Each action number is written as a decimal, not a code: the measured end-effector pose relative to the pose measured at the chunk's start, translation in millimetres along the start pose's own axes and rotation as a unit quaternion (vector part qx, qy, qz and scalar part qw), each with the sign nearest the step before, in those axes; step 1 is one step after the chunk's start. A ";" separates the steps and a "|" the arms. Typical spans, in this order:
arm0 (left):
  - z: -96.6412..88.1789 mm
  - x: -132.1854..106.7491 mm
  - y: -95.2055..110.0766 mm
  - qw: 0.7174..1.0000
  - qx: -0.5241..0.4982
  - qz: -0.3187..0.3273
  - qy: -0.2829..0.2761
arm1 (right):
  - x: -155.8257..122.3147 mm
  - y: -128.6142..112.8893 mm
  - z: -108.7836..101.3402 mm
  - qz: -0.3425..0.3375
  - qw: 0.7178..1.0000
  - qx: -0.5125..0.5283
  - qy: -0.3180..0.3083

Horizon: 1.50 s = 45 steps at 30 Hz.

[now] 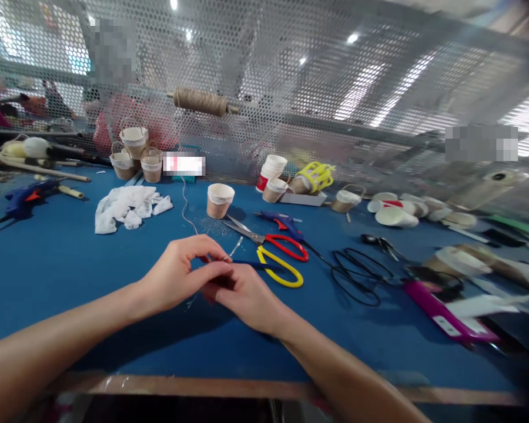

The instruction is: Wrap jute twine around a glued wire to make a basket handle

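Note:
My left hand [189, 270] and my right hand [247, 294] meet over the blue work surface, fingertips pinched together. What they hold is small and hidden behind the fingers. A thin dark blue strip [260, 266] runs from the fingers to the scissors' yellow handle; I cannot tell whether it is gripped. Just beyond the hands lie scissors [258, 237] with one red and one yellow handle, blades apart. A clear thin piece [236, 247] lies by the fingertips. Farther back, a small brown cup with a white lining [219, 202] stands upright near the blade tips.
A blue glue gun [275, 220] lies behind the scissors, its black cord [357, 273] coiled to the right. Crumpled white cloth [130, 207], lined cups [134, 141] and another glue gun [30, 197] sit left. A purple object [445, 311] lies right. Twine [200, 101] hangs on the mesh.

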<state>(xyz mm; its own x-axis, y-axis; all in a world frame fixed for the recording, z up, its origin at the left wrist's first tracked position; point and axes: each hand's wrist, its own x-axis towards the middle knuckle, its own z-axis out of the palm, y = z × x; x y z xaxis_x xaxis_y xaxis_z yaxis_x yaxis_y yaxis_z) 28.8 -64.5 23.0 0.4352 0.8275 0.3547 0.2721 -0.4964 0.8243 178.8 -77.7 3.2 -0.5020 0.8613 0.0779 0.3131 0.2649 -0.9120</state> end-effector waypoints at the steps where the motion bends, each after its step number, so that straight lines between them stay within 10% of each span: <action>1: 2.8 -1.1 1.3 1.000 0.007 0.005 0.014 | -0.4 -0.6 -0.7 0.001 1.000 -0.011 -0.008; 10: -0.7 -6.0 6.7 0.977 0.204 0.062 -0.014 | -7.3 -11.8 -27.1 -0.071 0.983 0.029 0.167; 21: 6.3 -7.4 -11.2 0.913 0.391 0.111 0.015 | -8.5 -8.8 -28.3 -0.098 0.953 -0.244 0.152; 28: 4.2 -5.7 -17.1 0.878 0.430 0.206 0.031 | -8.1 -3.7 -26.4 -0.090 0.971 -0.176 0.135; 45: -6.8 4.3 -12.2 0.975 0.219 -0.009 0.029 | -6.2 2.0 -34.1 -0.058 0.966 -0.171 0.186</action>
<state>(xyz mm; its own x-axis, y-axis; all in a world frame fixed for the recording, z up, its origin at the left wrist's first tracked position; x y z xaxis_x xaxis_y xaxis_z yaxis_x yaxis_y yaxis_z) 21.5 -53.1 17.5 0.3820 0.8439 0.3767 0.6249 -0.5362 0.5674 210.1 -67.8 14.6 -0.2447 0.8964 0.3695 0.5526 0.4420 -0.7065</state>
